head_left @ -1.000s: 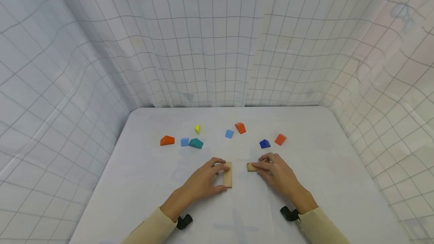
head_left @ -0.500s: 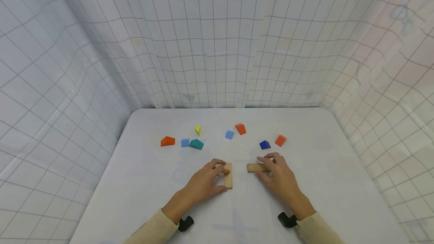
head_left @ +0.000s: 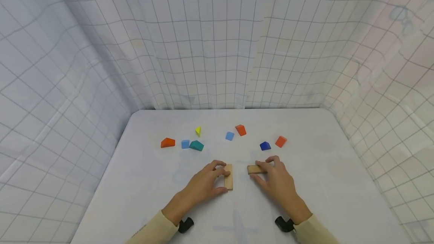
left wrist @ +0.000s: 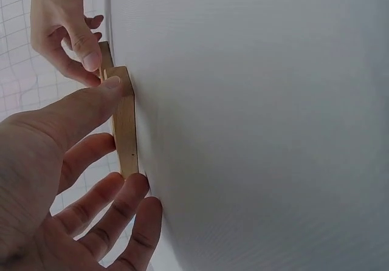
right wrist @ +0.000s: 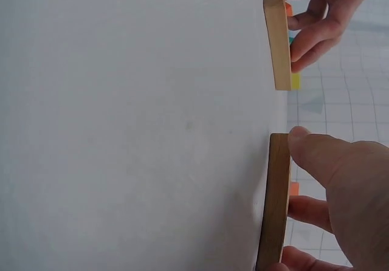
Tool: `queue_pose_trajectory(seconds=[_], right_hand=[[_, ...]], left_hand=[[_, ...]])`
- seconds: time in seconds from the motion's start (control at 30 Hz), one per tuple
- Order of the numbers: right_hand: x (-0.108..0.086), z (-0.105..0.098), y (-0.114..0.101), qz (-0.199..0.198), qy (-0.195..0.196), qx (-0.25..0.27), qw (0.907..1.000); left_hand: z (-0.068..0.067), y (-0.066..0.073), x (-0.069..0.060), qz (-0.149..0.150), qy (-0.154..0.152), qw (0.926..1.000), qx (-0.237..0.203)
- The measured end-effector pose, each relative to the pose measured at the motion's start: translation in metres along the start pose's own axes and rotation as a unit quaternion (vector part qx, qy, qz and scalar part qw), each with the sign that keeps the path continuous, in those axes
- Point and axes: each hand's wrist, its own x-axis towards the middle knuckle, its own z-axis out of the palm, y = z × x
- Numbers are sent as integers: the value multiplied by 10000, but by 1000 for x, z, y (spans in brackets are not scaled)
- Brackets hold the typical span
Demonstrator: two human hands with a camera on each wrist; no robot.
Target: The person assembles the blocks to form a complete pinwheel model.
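Checked curtain (head_left: pixel 210 48) well beyond lengthwise plank (head_left: pixel 228 182); white table (head_left: pixel 135 199) under it. Left hand (head_left: pixel 200 184) left of lengthwise plank, gripping its two ends; right hand (head_left: pixel 279 184) to its right, well apart, pinching crosswise plank (head_left: pixel 251 169). Coloured blocks (head_left: pixel 196 145) beyond. Planks: probably light, stiff, tough, hardly slippery; best held by ends or long edges.

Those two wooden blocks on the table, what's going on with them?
A person's left hand holds one wooden block, which points away from them. Their right hand holds the other wooden block, lying crosswise. A gap separates the two on the white table. Coloured blocks lie scattered farther back.
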Motion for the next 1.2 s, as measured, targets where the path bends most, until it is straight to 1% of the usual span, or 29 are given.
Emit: queue_pose_trajectory(seconds=[0.3,0.53,0.67,0.8,0.93,1.2], right_hand=[[3,-2,1,-100,-151,-20,9998],[4,-6,2,-12,-367,182,9992],[3,-7,2,6,-453,329,9984],[3,-5,0,-1,-467,432,9980],[2,-4,0,33,-470,432,9980],[3,-6,0,137,-493,333,9981]], left_hand=[[-2,1,-1,43,74,9999,-75],[0,1,1,33,45,9999,-102],[0,1,-1,23,23,9999,-113],[-1,1,-3,34,70,10000,-53],[-1,0,-3,12,30,10000,17],[-2,2,-3,140,17,9998,113]])
